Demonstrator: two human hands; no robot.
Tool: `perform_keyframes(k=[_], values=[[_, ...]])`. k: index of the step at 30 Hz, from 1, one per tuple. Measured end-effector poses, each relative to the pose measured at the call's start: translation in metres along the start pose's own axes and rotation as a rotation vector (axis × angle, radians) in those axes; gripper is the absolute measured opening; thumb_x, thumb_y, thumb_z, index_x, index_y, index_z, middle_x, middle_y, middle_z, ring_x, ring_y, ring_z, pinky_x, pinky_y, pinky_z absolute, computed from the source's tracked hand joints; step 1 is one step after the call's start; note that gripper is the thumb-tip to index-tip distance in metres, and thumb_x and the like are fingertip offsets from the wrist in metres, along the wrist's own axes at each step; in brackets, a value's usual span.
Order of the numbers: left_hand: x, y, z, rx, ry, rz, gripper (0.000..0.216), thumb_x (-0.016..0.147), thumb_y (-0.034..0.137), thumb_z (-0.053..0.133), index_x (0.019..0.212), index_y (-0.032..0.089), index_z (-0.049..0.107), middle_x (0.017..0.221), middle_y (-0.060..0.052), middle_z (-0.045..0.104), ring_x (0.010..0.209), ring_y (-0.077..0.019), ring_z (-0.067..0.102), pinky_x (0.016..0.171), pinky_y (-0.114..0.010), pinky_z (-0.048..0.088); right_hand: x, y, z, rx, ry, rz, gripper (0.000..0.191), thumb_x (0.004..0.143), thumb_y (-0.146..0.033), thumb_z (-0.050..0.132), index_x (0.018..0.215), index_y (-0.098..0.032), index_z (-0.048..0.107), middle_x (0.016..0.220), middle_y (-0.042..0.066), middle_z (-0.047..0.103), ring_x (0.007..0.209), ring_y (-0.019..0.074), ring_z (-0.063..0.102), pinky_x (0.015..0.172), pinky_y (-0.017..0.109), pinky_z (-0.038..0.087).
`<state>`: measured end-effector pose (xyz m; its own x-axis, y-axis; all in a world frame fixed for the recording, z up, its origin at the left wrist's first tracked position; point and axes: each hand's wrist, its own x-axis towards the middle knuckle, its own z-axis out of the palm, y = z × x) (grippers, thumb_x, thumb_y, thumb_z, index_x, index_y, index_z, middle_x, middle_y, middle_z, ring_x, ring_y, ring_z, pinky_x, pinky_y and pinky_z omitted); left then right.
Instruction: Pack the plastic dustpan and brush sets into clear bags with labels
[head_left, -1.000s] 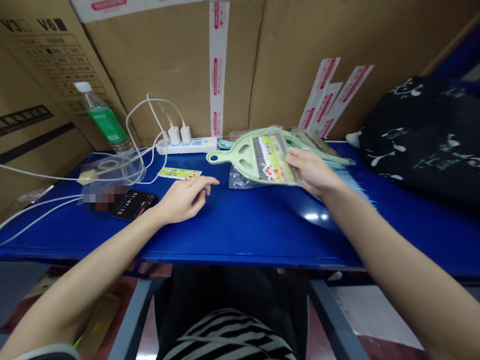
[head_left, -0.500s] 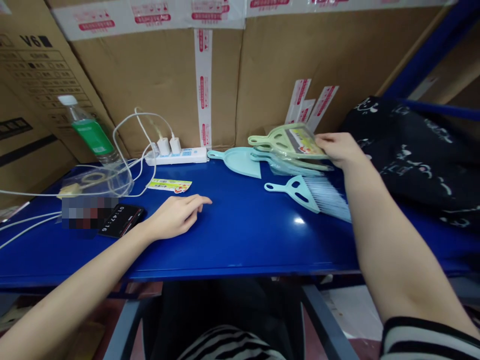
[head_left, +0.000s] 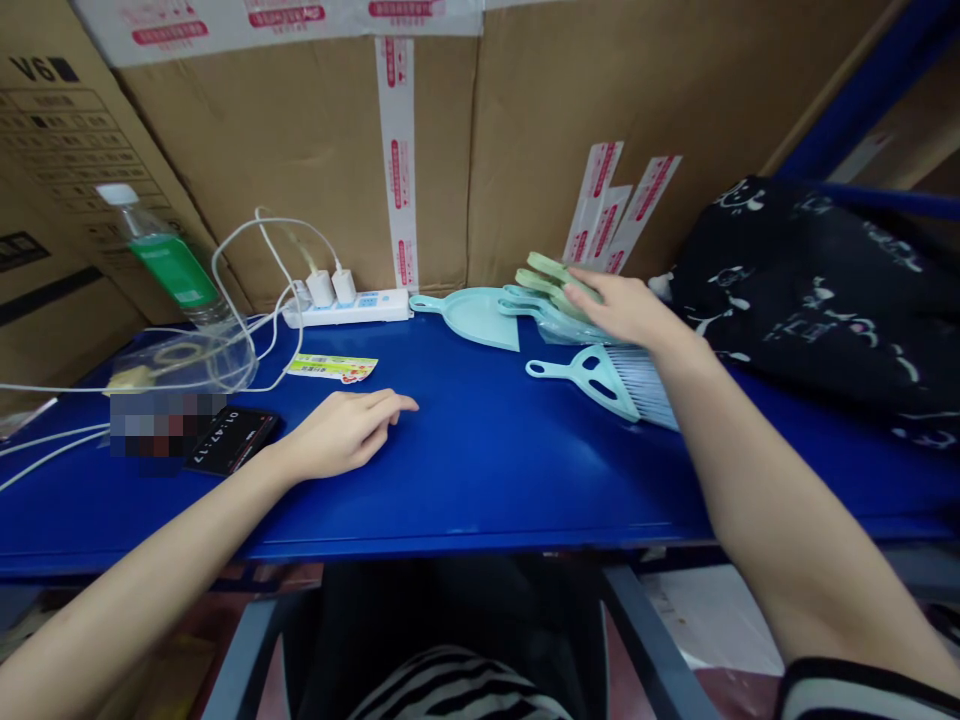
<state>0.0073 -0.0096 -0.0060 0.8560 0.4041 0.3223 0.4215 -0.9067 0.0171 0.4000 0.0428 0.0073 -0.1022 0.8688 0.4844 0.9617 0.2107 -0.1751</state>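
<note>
My right hand (head_left: 619,305) is closed around the pale green dustpan and brush set (head_left: 551,268) near its handles; the hand hides the rest of the set. Below it lies another set in pale blue (head_left: 525,305), in clear wrapping. To the left is a loose light blue dustpan (head_left: 480,318). A light blue hand brush (head_left: 604,385) lies in front, its bristle ends behind my right forearm. My left hand (head_left: 345,430) rests on the blue table, holding nothing, with the index finger stretched out and the others loosely bent.
A power strip (head_left: 360,308) with white chargers and cables stands at the back. Left are a bottle (head_left: 176,265), a phone (head_left: 232,440) showing a timer, and a label card (head_left: 330,368). A black patterned cloth (head_left: 810,300) lies right. Cardboard boxes (head_left: 300,140) form the back wall.
My right hand has shifted left from the far edge of the green set to near its handles. The green handles have moved up and right and now tilt. My left hand stays put.
</note>
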Motion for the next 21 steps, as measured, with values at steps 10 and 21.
perform_keyframes(k=[10, 21], values=[[0.001, 0.001, 0.001, -0.005, -0.064, -0.062, 0.032, 0.090, 0.012, 0.033, 0.112, 0.018, 0.055, 0.081, 0.000, 0.064, 0.069, -0.0117, 0.062, 0.066, -0.023, 0.048, -0.008, -0.035, 0.010, -0.168, -0.001, 0.024, 0.063, 0.086, -0.044, 0.044, 0.137, -0.007, 0.048, 0.131, 0.022, 0.060, 0.113, 0.0410, 0.058, 0.093, 0.056, 0.045], [0.037, 0.011, 0.003, 0.336, -0.288, -0.039, 0.035, 0.086, 0.009, 0.040, 0.116, 0.016, 0.056, 0.099, -0.008, 0.061, 0.080, -0.0176, 0.063, 0.065, -0.027, 0.050, -0.009, -0.031, 0.014, -0.174, 0.027, -0.037, 0.061, 0.087, -0.044, 0.042, 0.142, -0.019, 0.046, 0.127, 0.019, 0.060, 0.105, 0.0411, 0.061, 0.083, 0.056, 0.049]])
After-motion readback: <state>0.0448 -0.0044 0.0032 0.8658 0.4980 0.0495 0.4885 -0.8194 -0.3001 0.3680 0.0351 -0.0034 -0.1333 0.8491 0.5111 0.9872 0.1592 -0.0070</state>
